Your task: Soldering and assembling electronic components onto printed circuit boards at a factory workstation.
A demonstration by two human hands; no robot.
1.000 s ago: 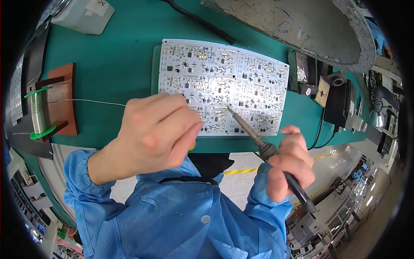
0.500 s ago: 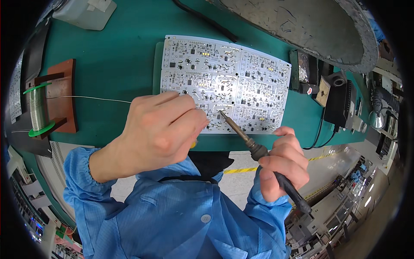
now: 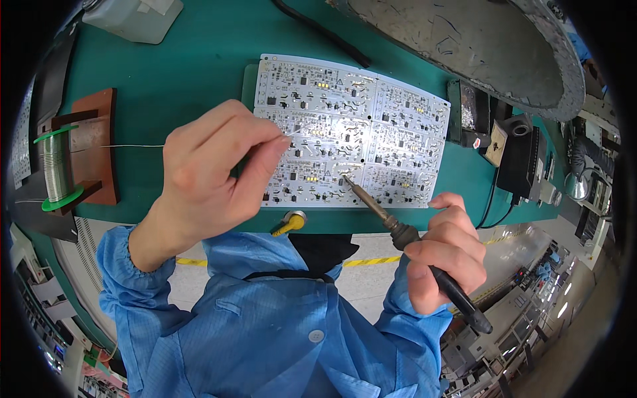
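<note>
A white panel of circuit boards (image 3: pixel 318 132), dotted with small components, lies on the green mat. My right hand (image 3: pixel 448 255) is closed round the black handle of a soldering iron (image 3: pixel 378 209), whose tip meets the panel at its lower middle. Over the panel's left edge, my left hand (image 3: pixel 222 166) pinches solder wire (image 3: pixel 136 146) between thumb and forefinger. The short free end of the wire points right, above the panel and apart from the iron's tip. The wire runs left to a green-flanged solder spool (image 3: pixel 58 166) on a brown stand (image 3: pixel 99 146).
A whitish plastic container (image 3: pixel 136 20) stands at the far left. A large grey tray-like thing (image 3: pixel 464 43) covers the far right. Beside the panel's right edge are a black metal holder (image 3: pixel 471 113) and a black box (image 3: pixel 521 156) with cables. A yellow-handled part (image 3: pixel 290 223) sits at the near edge.
My left hand has moved left and away from the iron, drawing the solder wire back. The iron and right hand have shifted slightly right in the picture, as has the panel.
</note>
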